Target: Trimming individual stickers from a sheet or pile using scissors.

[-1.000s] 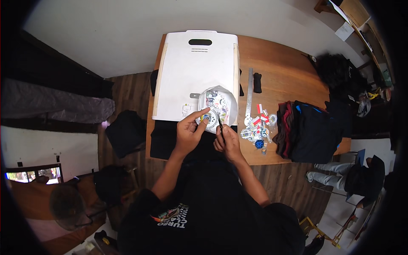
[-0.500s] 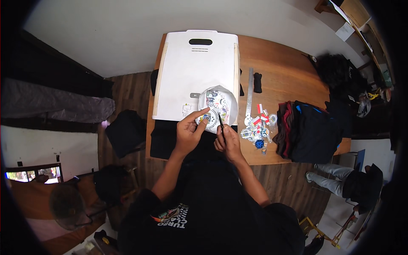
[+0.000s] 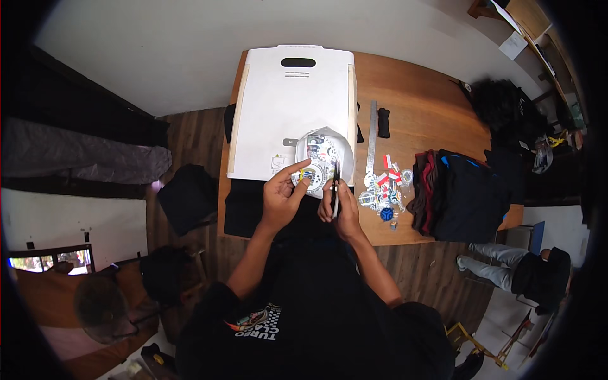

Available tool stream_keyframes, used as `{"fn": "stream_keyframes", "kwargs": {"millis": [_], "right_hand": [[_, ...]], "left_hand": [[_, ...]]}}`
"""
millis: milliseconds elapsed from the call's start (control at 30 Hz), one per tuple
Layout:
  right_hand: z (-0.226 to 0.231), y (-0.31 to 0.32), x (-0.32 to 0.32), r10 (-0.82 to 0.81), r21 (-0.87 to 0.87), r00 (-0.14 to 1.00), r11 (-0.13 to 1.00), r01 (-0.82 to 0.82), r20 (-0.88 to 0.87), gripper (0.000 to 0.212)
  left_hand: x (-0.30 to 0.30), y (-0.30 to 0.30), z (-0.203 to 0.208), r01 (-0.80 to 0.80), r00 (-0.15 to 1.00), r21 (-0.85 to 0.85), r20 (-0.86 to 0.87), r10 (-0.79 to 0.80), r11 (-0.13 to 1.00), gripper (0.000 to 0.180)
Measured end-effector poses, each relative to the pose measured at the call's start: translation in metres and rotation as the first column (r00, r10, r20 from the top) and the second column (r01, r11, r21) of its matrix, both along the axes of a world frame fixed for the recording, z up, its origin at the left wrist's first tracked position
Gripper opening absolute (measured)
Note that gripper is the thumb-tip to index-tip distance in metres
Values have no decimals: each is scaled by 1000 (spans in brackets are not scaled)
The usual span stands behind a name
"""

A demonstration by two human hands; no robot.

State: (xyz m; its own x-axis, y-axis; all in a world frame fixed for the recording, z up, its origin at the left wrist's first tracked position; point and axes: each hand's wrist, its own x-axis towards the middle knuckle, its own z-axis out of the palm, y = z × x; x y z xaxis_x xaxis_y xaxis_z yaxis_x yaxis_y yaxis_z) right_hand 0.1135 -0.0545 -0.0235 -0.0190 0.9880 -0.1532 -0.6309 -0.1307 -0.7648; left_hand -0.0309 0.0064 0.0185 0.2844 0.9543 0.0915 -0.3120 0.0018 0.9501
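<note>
On the brown wooden table (image 3: 411, 82) we see a white plastic machine (image 3: 291, 107) with small printed markings. At its near right corner, our left hand (image 3: 284, 193) pinches a round white piece (image 3: 316, 180) with dark printing; our right hand (image 3: 342, 207) grasps a slim dark tool (image 3: 336, 182) beside it.

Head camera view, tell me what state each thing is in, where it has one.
Left hand: closed on the round printed piece.
Right hand: closed around a slim tool.
Whitish container: open, colourful contents showing.
Loose small items: scattered.
Metal ruler: lying flat.
Garments: stacked.
White panel: lying flat.
</note>
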Motion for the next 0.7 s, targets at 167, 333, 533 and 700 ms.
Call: {"fn": "stream_keyframes", "kwargs": {"millis": [167, 333, 533, 700], "right_hand": [[-8, 10, 5, -95, 13, 994, 995, 96, -54, 34], [5, 13, 6, -126, -79, 972, 986, 144, 199, 20], [-2, 12, 1, -200, -37, 931, 974, 222, 304, 20], [-1, 11, -5, -253, -93, 932, 954, 285, 258, 18]], "left_hand": [[-5, 0, -12, 61, 998, 3, 1, -61, 998, 38], [-5, -1, -12, 149, 986, -34, -70, -151, 988, 36], [-5, -4, -24, 123, 986, -28, -106, -125, 992, 37], [1, -3, -20, 72, 992, 12, -105, -70, 997, 43]]}}
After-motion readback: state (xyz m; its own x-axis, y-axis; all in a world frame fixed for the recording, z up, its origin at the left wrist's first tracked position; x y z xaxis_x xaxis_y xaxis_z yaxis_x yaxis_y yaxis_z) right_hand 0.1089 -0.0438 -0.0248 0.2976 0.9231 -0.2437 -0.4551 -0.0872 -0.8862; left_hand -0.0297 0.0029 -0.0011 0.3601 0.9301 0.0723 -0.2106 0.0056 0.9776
